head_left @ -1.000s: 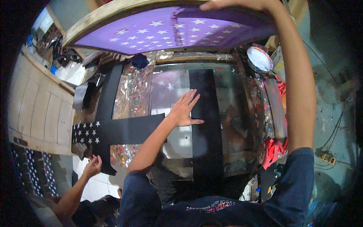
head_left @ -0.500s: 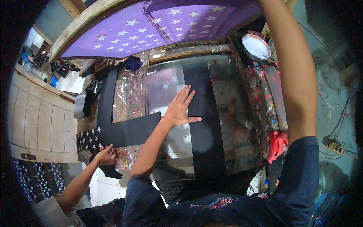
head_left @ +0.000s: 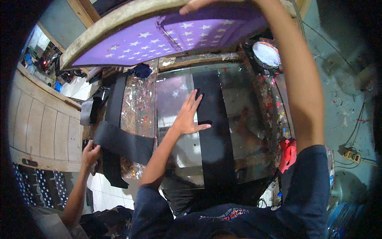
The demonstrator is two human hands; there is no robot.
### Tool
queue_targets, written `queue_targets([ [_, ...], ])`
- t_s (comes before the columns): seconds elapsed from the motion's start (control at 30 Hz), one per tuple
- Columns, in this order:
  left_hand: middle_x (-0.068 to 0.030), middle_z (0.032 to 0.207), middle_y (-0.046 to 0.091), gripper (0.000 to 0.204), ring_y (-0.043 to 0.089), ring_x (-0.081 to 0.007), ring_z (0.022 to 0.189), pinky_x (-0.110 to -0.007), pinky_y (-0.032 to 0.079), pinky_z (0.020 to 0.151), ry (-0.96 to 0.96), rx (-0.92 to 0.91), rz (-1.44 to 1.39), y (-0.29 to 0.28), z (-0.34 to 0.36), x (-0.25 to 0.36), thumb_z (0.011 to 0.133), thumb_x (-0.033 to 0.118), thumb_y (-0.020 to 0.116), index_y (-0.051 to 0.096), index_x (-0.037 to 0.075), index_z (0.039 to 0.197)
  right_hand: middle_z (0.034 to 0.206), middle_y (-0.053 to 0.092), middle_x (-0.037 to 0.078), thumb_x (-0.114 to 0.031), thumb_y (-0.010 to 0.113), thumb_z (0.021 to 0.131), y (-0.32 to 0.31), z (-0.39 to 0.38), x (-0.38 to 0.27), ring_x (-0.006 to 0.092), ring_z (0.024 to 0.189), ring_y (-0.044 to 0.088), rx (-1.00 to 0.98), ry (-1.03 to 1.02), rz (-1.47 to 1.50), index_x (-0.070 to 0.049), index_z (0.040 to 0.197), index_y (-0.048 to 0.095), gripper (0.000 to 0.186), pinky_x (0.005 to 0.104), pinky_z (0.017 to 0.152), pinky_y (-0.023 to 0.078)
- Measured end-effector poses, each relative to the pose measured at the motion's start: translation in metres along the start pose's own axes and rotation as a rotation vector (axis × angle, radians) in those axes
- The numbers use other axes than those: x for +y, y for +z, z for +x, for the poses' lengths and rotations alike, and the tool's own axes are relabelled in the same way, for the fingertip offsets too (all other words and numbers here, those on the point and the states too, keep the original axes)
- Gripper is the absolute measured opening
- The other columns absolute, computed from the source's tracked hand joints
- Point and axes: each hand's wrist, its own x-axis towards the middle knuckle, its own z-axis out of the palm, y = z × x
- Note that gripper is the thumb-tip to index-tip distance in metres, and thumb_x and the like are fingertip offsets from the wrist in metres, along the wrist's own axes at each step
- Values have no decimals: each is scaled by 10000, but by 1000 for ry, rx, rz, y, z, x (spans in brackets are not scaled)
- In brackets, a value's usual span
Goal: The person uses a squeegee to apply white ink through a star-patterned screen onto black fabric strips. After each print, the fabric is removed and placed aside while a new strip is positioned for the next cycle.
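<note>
My left hand (head_left: 186,115) lies with fingers spread along the left edge of a long black strip (head_left: 215,151) on a glass board (head_left: 248,123). Above the board, a wood-framed screen (head_left: 101,55) with a purple mesh and white stars is raised at a tilt. My right arm reaches up, and my right hand (head_left: 195,5), partly cut off at the top, holds the screen's upper edge. At the left, a co-worker's hand (head_left: 90,151) holds the end of another black strip (head_left: 123,139), which is lifted and curved above more dark material.
A bowl of white paste (head_left: 264,53) stands at the back right, with red cloth (head_left: 287,155) lower down. A dark blue rag (head_left: 141,70) lies behind the strips. A wooden door (head_left: 47,127) is at the left, and a power strip (head_left: 351,155) is at the right.
The screen and my right hand have shifted left. The co-worker's star-printed strip has been lifted and drawn leftward, its stars now out of sight. My left hand stays on the black strip.
</note>
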Motion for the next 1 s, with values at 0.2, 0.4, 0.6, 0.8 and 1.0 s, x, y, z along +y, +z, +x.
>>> queue_targets([
  [0.2,-319,1585,315,1120,290,-565,1442,-646,224,1168,-5,643,426,-100,-36,130,661,584,856,412,64,1548,1165,673,136,-486,891,622,7,-122,-76,337,1066,670,71,61,101,-47,1325,587,882,464,884,528],
  [0.4,-128,921,619,868,590,-296,887,-451,445,914,-297,143,360,-136,-89,129,774,464,823,527,-32,1423,945,614,105,-648,692,791,59,-266,-178,284,841,622,74,19,99,-34,1199,625,740,425,779,509],
  [0.6,-89,851,591,698,563,-263,815,-403,439,803,-289,205,185,-57,-145,102,747,341,872,622,-20,1290,914,654,142,-196,709,800,111,-273,-176,337,891,674,-318,17,229,-49,997,609,265,459,782,537],
  [0.8,-96,869,622,652,578,-273,820,-412,446,825,-291,225,177,-37,-161,95,748,316,876,646,-16,1260,924,616,122,-220,799,757,113,-279,-161,395,844,681,-577,104,437,-54,1049,579,401,496,686,534],
  [1.0,-117,974,690,633,615,-275,867,-420,448,842,-245,227,184,-45,-156,95,737,325,883,667,2,1237,982,653,99,-189,695,816,129,-276,-168,343,844,714,-488,66,335,-94,1029,602,252,463,687,590],
])
